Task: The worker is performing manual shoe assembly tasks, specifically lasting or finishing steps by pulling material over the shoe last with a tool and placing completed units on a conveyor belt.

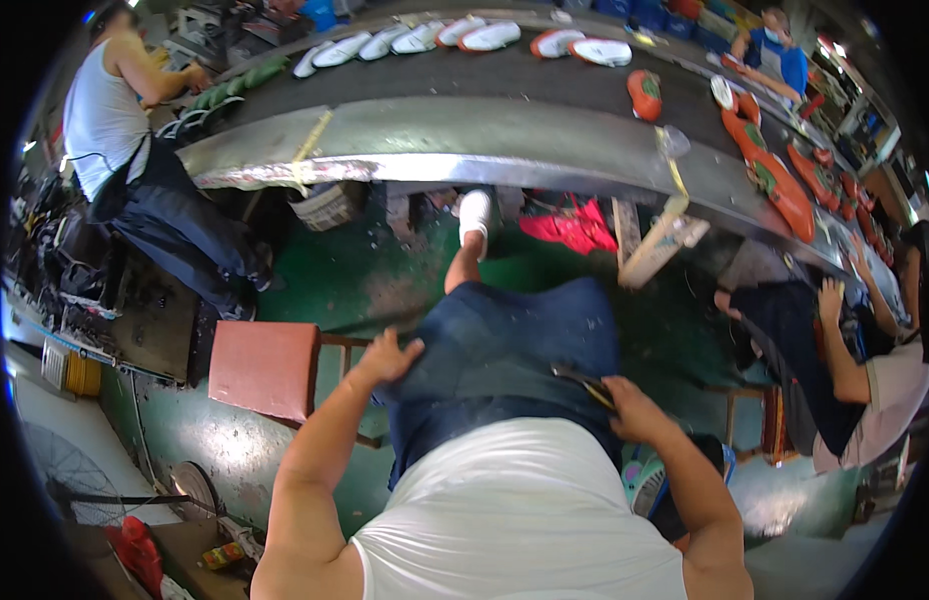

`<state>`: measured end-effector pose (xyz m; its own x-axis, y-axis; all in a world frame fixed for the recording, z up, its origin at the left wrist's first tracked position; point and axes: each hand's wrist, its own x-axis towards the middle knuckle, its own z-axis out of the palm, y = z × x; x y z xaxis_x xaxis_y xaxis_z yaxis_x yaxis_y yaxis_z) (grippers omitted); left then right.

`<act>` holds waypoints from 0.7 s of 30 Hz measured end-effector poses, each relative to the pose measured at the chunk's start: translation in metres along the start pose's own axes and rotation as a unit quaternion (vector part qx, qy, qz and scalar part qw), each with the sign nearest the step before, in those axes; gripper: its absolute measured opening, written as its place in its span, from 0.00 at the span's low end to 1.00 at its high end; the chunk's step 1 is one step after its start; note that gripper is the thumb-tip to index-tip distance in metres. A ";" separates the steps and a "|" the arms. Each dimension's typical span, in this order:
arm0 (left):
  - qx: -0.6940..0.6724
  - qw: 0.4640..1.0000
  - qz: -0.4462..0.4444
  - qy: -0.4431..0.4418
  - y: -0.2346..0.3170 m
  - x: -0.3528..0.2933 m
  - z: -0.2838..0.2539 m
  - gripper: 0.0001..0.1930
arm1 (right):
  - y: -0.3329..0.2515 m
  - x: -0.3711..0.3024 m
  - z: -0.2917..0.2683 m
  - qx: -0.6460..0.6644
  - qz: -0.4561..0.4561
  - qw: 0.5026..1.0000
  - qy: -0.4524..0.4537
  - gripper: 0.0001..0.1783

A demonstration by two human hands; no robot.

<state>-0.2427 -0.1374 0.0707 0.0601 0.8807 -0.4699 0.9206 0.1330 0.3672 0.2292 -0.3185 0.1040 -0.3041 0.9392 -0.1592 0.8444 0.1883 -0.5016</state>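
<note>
My left hand (388,357) rests on the left thigh of my dark blue shorts (515,340), its thumb stretched out and nothing held. Over the right thigh, my right hand (637,410) is closed round a slim metal hand tool (583,385). The tool has a dark end that points left and lies across the shorts; its exact kind is too small to make out. Ahead of me, apart from both hands, white shoe soles (417,38) and orange-red shoe uppers (645,95) lie on a dark conveyor belt (425,82).
A metal ledge (405,140) edges the belt in front of my knees. A brown padded stool (265,368) stands to my left. One person (110,110) stands at far left, one sits close at right, another works across the belt. Red cloth (575,228) lies beneath.
</note>
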 end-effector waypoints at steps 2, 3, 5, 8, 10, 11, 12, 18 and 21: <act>-0.017 0.995 0.009 -0.101 -0.017 -0.001 0.018 0.40 | -0.016 0.001 0.002 -0.062 0.062 0.996 -0.011 0.41; -0.010 0.992 0.061 -0.106 0.008 -0.015 0.013 0.34 | -0.009 -0.006 0.006 -0.088 0.107 0.990 -0.016 0.39; 0.072 0.994 0.054 -0.056 0.019 -0.041 0.002 0.26 | -0.007 -0.010 0.002 -0.067 0.095 0.993 -0.035 0.37; 0.101 0.989 0.058 -0.095 0.037 -0.081 -0.042 0.26 | -0.009 -0.020 -0.027 0.008 0.081 0.993 -0.082 0.33; 0.093 0.987 0.034 -0.124 0.033 -0.077 -0.054 0.28 | -0.005 -0.020 -0.038 0.041 0.081 0.991 -0.097 0.32; 0.087 0.983 0.012 -0.161 0.029 -0.074 -0.058 0.31 | -0.003 -0.019 -0.043 0.079 0.087 0.986 -0.115 0.30; 0.086 0.984 0.010 -0.153 0.028 -0.071 -0.061 0.31 | -0.002 -0.016 -0.049 0.076 0.080 0.988 -0.112 0.30; 0.083 0.982 0.044 -0.162 0.023 -0.019 -0.077 0.41 | 0.005 0.011 -0.076 0.349 0.195 0.916 -0.021 0.23; 0.018 0.989 0.060 -0.137 0.046 0.021 -0.111 0.38 | 0.008 0.062 -0.100 0.516 0.135 0.838 0.114 0.16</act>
<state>-0.2423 -0.0628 0.1667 0.2683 0.7318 -0.6265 0.9132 0.0139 0.4074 0.2609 -0.2303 0.1754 0.0287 0.9604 -0.2772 0.0018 -0.2774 -0.9608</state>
